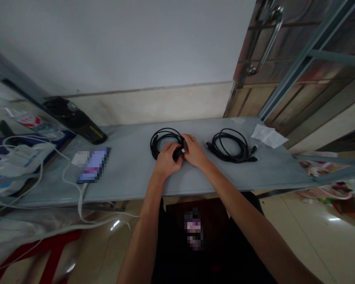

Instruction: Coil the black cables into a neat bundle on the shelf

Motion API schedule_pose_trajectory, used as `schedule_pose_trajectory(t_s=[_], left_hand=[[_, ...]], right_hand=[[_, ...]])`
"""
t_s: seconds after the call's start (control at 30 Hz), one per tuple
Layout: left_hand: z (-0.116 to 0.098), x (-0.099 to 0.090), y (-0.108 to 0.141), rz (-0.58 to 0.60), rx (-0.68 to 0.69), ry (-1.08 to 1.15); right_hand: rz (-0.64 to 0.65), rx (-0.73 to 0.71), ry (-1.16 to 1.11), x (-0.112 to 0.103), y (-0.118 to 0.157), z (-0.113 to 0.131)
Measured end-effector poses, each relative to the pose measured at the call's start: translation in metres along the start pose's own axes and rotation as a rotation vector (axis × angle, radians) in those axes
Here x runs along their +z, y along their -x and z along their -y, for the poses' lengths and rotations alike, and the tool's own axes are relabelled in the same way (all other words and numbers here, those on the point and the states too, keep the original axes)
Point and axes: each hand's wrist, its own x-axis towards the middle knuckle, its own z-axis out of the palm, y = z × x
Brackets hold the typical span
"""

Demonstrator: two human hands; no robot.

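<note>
A coiled black cable lies on the grey tabletop, and both hands are at its near right side. My left hand closes around a thick black part of the cable, probably a plug. My right hand presses in from the right, with its fingers on the same spot, so the plug is partly hidden. To the right, a second coiled black cable lies apart from both hands, with connectors at its right end.
A phone with a blurred screen and a white cable lie left of my hands. Beyond them stands a black oblong device. White paper lies at the right end. White bags sit far left, and a door with a metal handle stands at the back right.
</note>
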Motion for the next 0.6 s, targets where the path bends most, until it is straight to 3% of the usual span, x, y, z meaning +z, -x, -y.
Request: schedule_pose_trajectory(t_s=[0.17,0.3,0.43,0.6], left_hand=[[0.004,0.004,-0.003,-0.02,-0.014,-0.045],[0.005,0.004,-0.002,-0.017,-0.015,-0.088],[0.006,0.004,0.0,-0.02,-0.013,-0.095],[0.008,0.005,0.002,-0.054,-0.011,-0.058]], right_hand=[[-0.096,-0.019,0.02,-0.006,-0.002,0.013],[-0.133,-0.077,0.059,-0.025,0.006,0.026],[-0.161,-0.118,0.231,-0.063,0.03,0.024],[-0.177,0.011,0.519,-0.119,0.068,-0.007]])
